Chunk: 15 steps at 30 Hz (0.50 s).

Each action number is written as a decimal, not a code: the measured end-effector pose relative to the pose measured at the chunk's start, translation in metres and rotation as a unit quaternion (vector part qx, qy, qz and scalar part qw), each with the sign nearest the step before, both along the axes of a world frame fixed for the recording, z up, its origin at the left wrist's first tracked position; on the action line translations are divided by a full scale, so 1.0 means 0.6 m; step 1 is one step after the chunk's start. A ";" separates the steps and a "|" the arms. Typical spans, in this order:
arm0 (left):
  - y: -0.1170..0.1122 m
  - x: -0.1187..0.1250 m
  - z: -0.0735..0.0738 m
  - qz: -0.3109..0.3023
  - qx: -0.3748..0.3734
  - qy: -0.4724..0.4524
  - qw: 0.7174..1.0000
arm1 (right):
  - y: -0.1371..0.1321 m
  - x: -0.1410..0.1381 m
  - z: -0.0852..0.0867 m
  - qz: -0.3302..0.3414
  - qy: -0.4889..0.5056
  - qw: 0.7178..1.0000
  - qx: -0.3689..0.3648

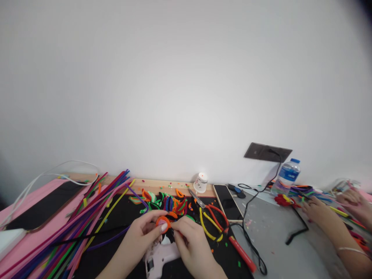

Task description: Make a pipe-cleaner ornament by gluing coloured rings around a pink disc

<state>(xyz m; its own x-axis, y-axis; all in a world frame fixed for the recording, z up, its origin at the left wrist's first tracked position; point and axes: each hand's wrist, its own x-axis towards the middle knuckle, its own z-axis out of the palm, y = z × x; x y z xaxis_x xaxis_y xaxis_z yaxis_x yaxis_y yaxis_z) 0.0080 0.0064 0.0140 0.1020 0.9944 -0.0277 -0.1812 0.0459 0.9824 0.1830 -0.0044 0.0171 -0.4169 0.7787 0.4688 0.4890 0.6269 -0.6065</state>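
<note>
An orange pipe-cleaner ring point(162, 218) is pinched between the thumb and fingers of my left hand point(141, 232). My right hand point(193, 240) is closed at the ring's right side, its thumb and forefinger pressed together there; a bit of orange shows at its fingertips. Below both hands a pale pink hot glue gun point(162, 255) lies on the black mat, partly covered by my right hand. Just beyond my fingers is a pile of bent pipe-cleaner pieces point(168, 203) in green, orange, red and purple. Scissors point(215, 223) with red and yellow handles lie to the right.
Long pipe cleaners point(87, 217) spread over the left side, near a dark phone point(46, 205) on pink. A paper cup point(200, 183), another phone point(228, 203), a red-handled tool point(241, 254), black cable point(247, 232) and bottle point(287, 176) stand rightward. Another person's hands point(319, 213) work at far right.
</note>
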 end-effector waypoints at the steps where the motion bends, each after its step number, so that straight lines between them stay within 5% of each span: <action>1: 0.000 0.000 -0.002 0.000 0.003 0.000 1.000 | 0.000 0.000 -0.001 0.001 0.000 1.000 -0.001; 15: -0.001 0.000 -0.016 -0.021 0.032 0.010 0.999 | 0.001 0.000 -0.002 0.002 0.001 1.000 -0.002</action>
<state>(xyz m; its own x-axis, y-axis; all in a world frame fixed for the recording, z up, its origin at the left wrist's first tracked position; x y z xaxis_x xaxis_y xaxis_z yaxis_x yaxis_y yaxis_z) 0.0080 0.0058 0.0047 0.1430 0.9892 0.0333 -0.1608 -0.0100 0.9869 0.1831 -0.0041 0.0161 -0.4189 0.7792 0.4663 0.4860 0.6261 -0.6097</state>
